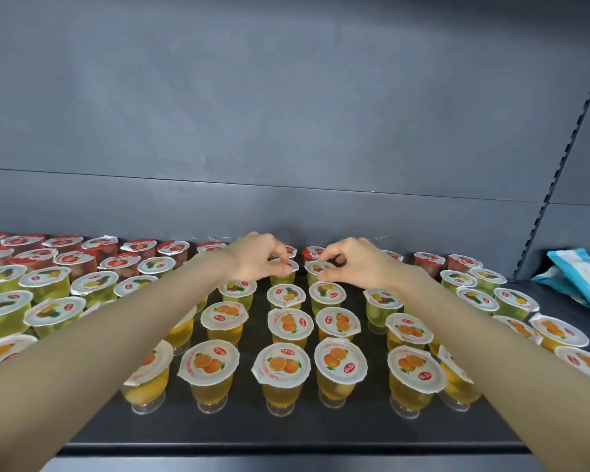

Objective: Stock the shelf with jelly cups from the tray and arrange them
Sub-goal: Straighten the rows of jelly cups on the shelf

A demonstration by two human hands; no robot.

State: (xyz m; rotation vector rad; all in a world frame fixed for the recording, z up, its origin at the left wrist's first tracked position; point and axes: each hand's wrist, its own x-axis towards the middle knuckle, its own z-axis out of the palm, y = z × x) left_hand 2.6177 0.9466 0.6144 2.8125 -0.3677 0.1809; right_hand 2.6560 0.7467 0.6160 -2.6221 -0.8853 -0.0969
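Observation:
Rows of jelly cups stand on a dark shelf (286, 434): orange ones (281, 369) in front, yellow pineapple ones (286, 296) in the middle, red strawberry ones (65, 243) at the back. Both my arms reach across the rows. My left hand (258, 258) pinches the lid rim of a pineapple cup (292, 267) deep in the shelf. Beside it, my right hand (355, 262) grips the rim of the neighbouring pineapple cup (315, 267). Both cups stand on the shelf, partly hidden by my fingers. No tray is in view.
The grey back panel (286, 131) rises behind the cups. A slotted upright (559, 165) bounds the shelf at the right, with blue-and-white packets (579, 277) lying beyond it. Bare shelf shows along the front edge and in a gap right of the centre columns.

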